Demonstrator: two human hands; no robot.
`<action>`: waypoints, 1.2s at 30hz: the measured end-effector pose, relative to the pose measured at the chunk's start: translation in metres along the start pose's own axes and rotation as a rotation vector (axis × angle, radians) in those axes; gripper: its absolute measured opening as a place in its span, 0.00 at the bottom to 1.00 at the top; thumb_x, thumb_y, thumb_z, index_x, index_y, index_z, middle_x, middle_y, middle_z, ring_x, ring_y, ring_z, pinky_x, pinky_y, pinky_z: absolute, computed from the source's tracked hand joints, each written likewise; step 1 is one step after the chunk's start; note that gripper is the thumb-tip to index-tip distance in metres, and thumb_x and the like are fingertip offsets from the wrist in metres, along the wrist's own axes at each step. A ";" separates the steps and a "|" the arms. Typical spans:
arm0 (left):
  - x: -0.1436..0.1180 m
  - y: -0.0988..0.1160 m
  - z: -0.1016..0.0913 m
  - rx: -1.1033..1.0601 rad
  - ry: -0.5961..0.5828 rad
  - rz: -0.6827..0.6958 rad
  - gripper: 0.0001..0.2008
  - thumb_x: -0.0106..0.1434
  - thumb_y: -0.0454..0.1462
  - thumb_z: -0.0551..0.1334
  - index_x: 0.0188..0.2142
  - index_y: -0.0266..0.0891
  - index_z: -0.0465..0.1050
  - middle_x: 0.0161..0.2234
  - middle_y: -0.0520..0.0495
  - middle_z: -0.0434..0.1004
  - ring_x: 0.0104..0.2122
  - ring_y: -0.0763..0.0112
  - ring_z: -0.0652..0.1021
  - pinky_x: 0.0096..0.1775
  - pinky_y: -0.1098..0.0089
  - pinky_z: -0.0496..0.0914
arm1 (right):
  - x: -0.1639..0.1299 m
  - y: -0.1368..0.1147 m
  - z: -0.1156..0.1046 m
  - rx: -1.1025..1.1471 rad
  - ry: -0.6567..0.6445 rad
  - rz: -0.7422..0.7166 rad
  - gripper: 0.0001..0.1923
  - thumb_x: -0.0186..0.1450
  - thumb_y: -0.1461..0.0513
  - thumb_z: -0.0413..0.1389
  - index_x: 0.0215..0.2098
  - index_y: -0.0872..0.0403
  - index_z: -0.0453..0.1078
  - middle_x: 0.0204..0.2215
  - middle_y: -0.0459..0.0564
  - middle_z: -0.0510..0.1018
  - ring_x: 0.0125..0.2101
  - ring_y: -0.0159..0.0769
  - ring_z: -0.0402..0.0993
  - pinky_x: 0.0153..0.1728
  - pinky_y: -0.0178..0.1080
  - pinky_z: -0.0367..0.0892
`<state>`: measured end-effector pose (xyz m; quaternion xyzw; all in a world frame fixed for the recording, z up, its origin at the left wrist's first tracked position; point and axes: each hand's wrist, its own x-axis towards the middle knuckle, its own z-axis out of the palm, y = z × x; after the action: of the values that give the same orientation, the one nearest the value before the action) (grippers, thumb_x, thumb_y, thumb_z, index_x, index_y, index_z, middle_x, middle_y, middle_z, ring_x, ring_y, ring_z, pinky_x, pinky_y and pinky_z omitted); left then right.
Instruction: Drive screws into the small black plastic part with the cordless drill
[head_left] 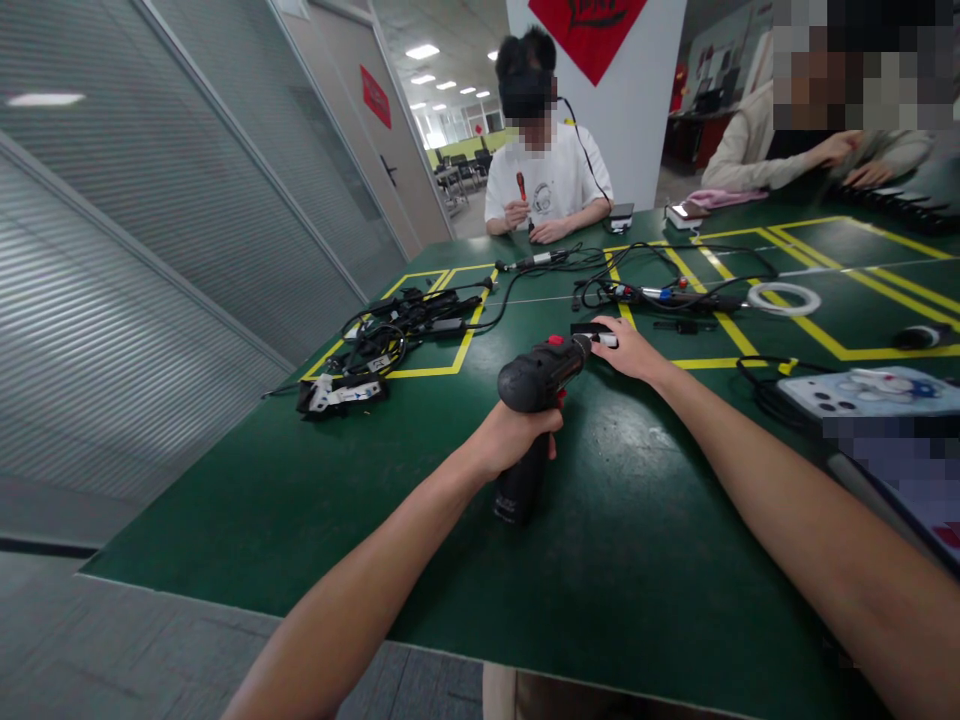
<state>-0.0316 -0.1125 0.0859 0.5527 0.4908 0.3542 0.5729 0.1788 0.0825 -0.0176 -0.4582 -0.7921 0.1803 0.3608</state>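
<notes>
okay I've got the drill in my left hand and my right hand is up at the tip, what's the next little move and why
Probably steady the small black and white piece with your right hand and line the drill nose up with it. The left hand already grips the handle, and the nose sits right at the piece on the green table.

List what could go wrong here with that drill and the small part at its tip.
1. The right hand pinches the small part right at the tip of the drill; a slip could catch fingers.
2. The left hand alone steadies the drill, so it may twist.
3. A loose cable lies near the right forearm and could snag.
</notes>
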 end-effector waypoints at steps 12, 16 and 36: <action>-0.001 0.001 0.000 0.004 0.009 -0.018 0.10 0.51 0.32 0.61 0.35 0.36 0.65 0.28 0.53 0.69 0.18 0.77 0.72 0.21 0.73 0.67 | 0.001 0.003 0.003 0.005 0.016 0.005 0.24 0.62 0.52 0.58 0.55 0.48 0.68 0.43 0.53 0.67 0.47 0.45 0.70 0.54 0.50 0.64; -0.001 0.000 0.000 0.013 0.006 -0.003 0.09 0.51 0.31 0.61 0.34 0.36 0.65 0.28 0.53 0.68 0.18 0.77 0.72 0.22 0.72 0.67 | 0.002 0.004 0.003 0.012 0.020 -0.016 0.25 0.62 0.52 0.58 0.56 0.50 0.67 0.44 0.54 0.68 0.48 0.45 0.69 0.56 0.50 0.63; 0.000 -0.003 0.001 0.004 0.017 0.027 0.10 0.50 0.32 0.60 0.34 0.36 0.65 0.28 0.54 0.66 0.17 0.77 0.71 0.22 0.71 0.67 | 0.001 0.002 0.000 0.019 -0.002 0.012 0.24 0.64 0.54 0.55 0.58 0.50 0.66 0.44 0.54 0.66 0.47 0.45 0.69 0.56 0.49 0.62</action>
<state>-0.0311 -0.1132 0.0830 0.5574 0.4889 0.3657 0.5625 0.1795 0.0839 -0.0187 -0.4592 -0.7880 0.1904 0.3632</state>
